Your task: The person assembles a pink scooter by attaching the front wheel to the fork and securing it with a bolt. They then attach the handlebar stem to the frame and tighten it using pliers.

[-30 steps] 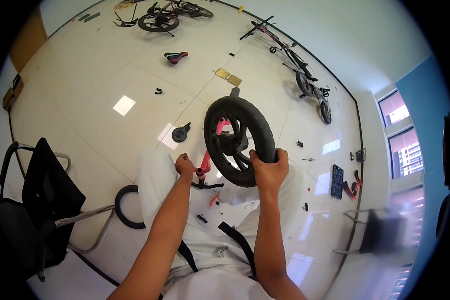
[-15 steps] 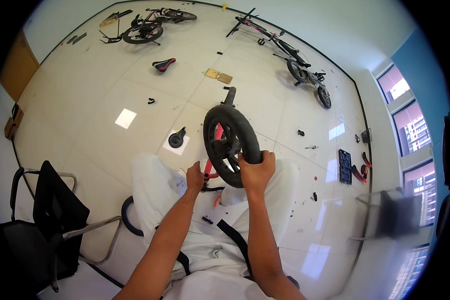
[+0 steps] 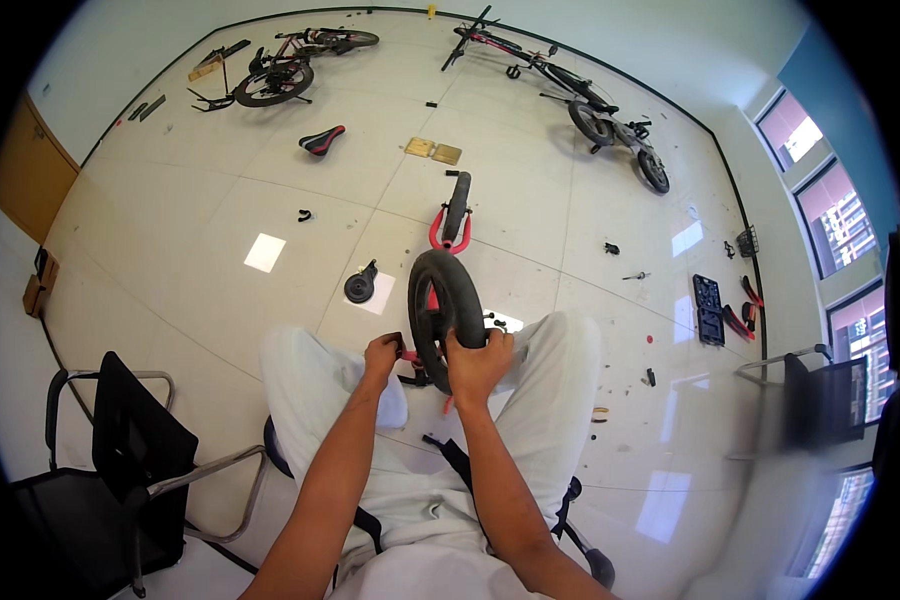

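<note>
A small red bike frame stands between my knees, its black front wheel (image 3: 444, 300) nearest me and its rear wheel (image 3: 457, 206) farther out on the floor. My right hand (image 3: 477, 365) grips the near rim of the front wheel's tyre. My left hand (image 3: 382, 356) is closed on a small black part at the wheel's axle, on its left side. I sit in white trousers (image 3: 310, 395), legs apart around the bike.
A black chair (image 3: 120, 450) stands at my left, another (image 3: 820, 395) at the right. A small black wheel (image 3: 360, 287), a saddle (image 3: 322, 140), two cardboard pieces (image 3: 432, 150), a black tool tray (image 3: 708, 308) and loose parts lie on the tiled floor. Two bikes (image 3: 280, 75) (image 3: 590, 110) lie by the far wall.
The wheel has turned from broadside to edge-on and come lower between my knees. My head has tilted, bringing more of the far floor into view. Both hands stay on it.
</note>
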`<state>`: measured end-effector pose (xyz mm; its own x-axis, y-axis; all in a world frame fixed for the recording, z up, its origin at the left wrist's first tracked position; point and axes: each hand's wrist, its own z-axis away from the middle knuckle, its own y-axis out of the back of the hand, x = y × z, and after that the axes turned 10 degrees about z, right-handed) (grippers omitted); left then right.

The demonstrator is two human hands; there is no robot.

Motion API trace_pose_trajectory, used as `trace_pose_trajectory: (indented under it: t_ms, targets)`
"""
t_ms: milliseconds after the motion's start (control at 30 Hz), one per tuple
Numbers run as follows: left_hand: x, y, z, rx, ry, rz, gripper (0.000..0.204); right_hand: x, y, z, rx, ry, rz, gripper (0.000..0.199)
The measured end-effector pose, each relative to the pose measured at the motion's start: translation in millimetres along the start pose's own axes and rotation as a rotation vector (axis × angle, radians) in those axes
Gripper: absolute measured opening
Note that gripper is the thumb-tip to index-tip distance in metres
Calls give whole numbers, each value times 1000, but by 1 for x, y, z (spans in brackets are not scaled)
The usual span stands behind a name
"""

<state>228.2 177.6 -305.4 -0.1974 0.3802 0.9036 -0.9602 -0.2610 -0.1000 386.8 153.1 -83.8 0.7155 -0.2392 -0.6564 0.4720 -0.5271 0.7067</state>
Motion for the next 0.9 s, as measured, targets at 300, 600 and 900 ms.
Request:
trace_pose_trajectory:
  t_ms: [300, 600, 900]
  targets:
    - [38, -33, 32, -155, 192, 305, 39, 29, -32, 35, -42, 15, -99, 40]
    - [50, -43, 39, -72, 136, 285, 38, 64, -64, 62, -83, 22, -149, 41]
    - [35, -42, 52, -71, 189, 499, 35, 75, -86, 73, -297, -39, -223, 46]
